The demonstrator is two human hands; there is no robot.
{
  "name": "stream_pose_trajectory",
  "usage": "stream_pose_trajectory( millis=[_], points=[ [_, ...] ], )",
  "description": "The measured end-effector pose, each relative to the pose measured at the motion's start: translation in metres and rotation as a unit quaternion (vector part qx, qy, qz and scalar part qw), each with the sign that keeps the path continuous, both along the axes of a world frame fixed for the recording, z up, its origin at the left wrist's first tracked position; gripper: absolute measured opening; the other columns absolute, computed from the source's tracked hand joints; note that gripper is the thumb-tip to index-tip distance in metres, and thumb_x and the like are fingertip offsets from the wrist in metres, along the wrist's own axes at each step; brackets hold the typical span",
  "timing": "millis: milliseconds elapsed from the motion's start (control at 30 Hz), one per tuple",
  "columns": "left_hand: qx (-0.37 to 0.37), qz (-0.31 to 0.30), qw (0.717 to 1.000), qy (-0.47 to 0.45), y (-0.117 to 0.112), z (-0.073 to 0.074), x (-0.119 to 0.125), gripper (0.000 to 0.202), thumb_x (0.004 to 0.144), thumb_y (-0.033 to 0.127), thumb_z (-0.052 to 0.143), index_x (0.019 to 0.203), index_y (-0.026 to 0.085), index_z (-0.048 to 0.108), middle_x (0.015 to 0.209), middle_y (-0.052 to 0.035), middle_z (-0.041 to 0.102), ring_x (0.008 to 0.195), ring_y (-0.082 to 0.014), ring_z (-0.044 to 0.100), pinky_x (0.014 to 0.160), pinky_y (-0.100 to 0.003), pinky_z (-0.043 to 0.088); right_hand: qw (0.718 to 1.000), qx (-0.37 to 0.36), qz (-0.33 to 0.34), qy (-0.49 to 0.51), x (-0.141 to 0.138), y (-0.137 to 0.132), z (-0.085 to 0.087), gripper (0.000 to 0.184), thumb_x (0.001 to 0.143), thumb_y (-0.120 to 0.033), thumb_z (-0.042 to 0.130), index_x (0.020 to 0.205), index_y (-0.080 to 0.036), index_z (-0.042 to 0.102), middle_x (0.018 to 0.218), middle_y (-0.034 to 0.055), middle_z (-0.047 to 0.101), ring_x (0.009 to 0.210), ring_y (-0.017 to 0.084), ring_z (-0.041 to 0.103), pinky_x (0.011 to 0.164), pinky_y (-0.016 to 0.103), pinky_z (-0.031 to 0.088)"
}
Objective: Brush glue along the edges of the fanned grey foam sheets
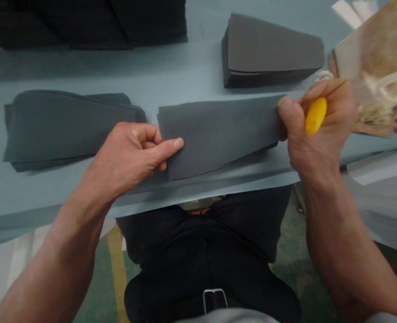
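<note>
A grey cut fabric piece lies near the front edge of the pale blue table. My left hand pinches its left end, thumb on top and fingers curled beneath. At the right end, my right hand presses its thumb onto the fabric. That hand's fingers are wrapped round a yellow handle; the tool's working end is hidden.
A stack of similar grey pieces lies to the left, another stack behind. Black fabric sits at the far left. A brownish board with white strips is at the right. Below the table edge is my dark clothing.
</note>
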State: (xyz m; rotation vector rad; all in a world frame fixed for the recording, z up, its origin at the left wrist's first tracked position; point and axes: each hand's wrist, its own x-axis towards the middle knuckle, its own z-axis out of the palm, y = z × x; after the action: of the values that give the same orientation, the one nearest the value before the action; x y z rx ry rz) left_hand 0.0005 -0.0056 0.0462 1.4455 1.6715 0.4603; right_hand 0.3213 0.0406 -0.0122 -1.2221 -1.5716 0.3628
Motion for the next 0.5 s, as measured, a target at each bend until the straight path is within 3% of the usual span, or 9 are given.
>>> stream_pose_trajectory(
  millis=[133, 333, 500],
  points=[
    [-0.007, 0.01, 1.0, -0.017, 0.0, -0.005, -0.001, 0.049, 0.081, 0.06, 0.079, 0.058, 0.023, 0.057, 0.049, -0.0007, 0.061, 0.043, -0.0098, 0.046, 0.041, -0.021, 0.027, 0.999, 0.041, -0.004, 0.003, -0.005, 0.001, -0.006, 0.049, 0.091, -0.067, 0.081, 0.093, -0.028, 0.053, 0.076, -0.0064, 0.048, 0.064, 0.013, 0.049, 0.062, 0.03, 0.043],
    [-0.009, 0.033, 0.998, -0.051, -0.002, -0.009, -0.001, 0.05, 0.077, 0.061, 0.083, 0.057, 0.023, 0.058, 0.049, -0.0003, 0.059, 0.043, -0.0096, 0.045, 0.042, -0.021, 0.025, 0.999, -0.024, -0.031, 0.007, -0.005, -0.008, -0.003, 0.035, 0.093, -0.042, 0.084, 0.092, -0.03, 0.051, 0.08, -0.0028, 0.055, 0.069, 0.015, 0.058, 0.071, 0.035, 0.05],
    [-0.009, 0.042, 0.999, -0.021, -0.003, -0.014, -0.005, 0.06, 0.074, 0.074, 0.082, 0.054, 0.022, 0.059, 0.045, 0.0012, 0.058, 0.04, -0.0086, 0.045, 0.04, -0.019, 0.025, 0.998, -0.048, -0.04, -0.013, -0.002, -0.009, -0.008, 0.04, 0.096, -0.057, 0.079, 0.097, -0.03, 0.05, 0.081, -0.0033, 0.058, 0.068, 0.016, 0.059, 0.069, 0.036, 0.052]
  ],
)
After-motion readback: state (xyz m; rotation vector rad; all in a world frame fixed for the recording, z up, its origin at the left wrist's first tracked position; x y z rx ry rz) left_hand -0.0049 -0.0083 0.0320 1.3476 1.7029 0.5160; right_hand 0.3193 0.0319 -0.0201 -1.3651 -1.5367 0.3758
